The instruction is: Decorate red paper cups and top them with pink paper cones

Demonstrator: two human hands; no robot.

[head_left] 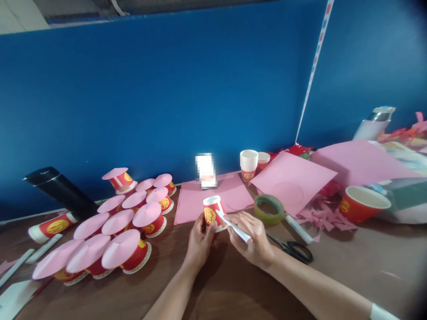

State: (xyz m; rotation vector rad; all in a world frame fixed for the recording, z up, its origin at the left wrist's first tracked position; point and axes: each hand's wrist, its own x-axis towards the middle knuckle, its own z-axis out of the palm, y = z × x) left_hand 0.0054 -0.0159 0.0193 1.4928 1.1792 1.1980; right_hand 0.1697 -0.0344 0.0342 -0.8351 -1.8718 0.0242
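In the head view, my left hand [199,242] grips a red paper cup [210,215] with a yellow emblem, near its lower part. The cup is upside down, its white base on top. My right hand [251,235] closes round a slim white pen-like tube [238,229], whose tip meets the cup's side by a white vertical stripe. To the left stand several upturned red cups topped with pink paper cones [120,249]. Behind my hands lies a flat pink paper sheet [191,202].
Right of my hands are a roll of tape [282,213], black scissors [296,251] and another white tube [298,229]. Farther right are pink sheets [293,178], paper shreds [333,218] and a red paper bowl [358,211]. A black flask [63,191] stands left, before the blue partition [167,89].
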